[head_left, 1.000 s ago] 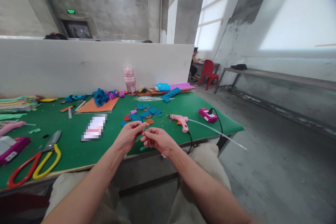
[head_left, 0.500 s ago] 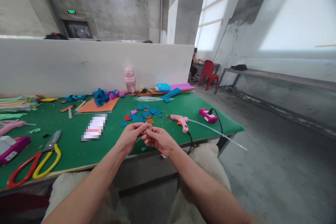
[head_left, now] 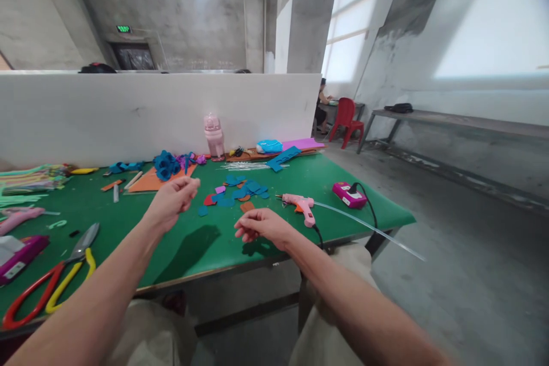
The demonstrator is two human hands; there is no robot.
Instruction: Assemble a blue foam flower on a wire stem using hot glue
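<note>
The thin blue piece (head_left: 186, 166) sticks up from my left hand (head_left: 172, 200), seen just right of the ruffled blue bunch (head_left: 165, 166), and my thumb and finger look pinched close on it, hiding its bottom end. My hands were together a moment ago and now they are apart, so I think their work together has stopped for now. My right hand (head_left: 262, 225), near the flat bits (head_left: 253, 186) and left of the glue gun (head_left: 301, 204), curls loosely, and I can't tell if it holds anything.
</note>
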